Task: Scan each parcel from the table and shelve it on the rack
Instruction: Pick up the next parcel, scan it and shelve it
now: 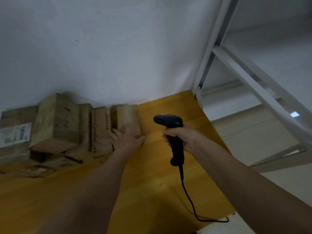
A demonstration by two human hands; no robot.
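Head view, tilted, looking down onto a yellow wooden table (pixel 152 183) that fills the lower left and centre of the frame.

Left hand (pixel 126 141) at frame centre, laid over the near end of a small brown parcel (pixel 129 118); fingers spread and bent down over its edge, thumb out to the right along the box corner. Gripping or only resting on it: cannot tell. Parcel standing on the table against the pale wall (pixel 101 48), rightmost in the row.

Right hand (pixel 179 137) just right of centre, fingers wrapped fully round the handle of a black barcode scanner (pixel 170 125). Scanner upright, head pointing left toward the small parcel, apart from it. Black cable (pixel 189 198) trailing from the handle base down across the table to its lower right edge.

Pile of cardboard parcels (pixel 55 125) at middle left, pushed up to the wall, some leaning, some flat. Printed box (pixel 101 130) touching the left side of the small parcel. Box with a white shipping label (pixel 16 134) at the far left edge.

White metal rack (pixel 236 68) in the upper right, slanting down to the right edge, beside the table's far corner. Pale floor (pixel 253 132) below it.
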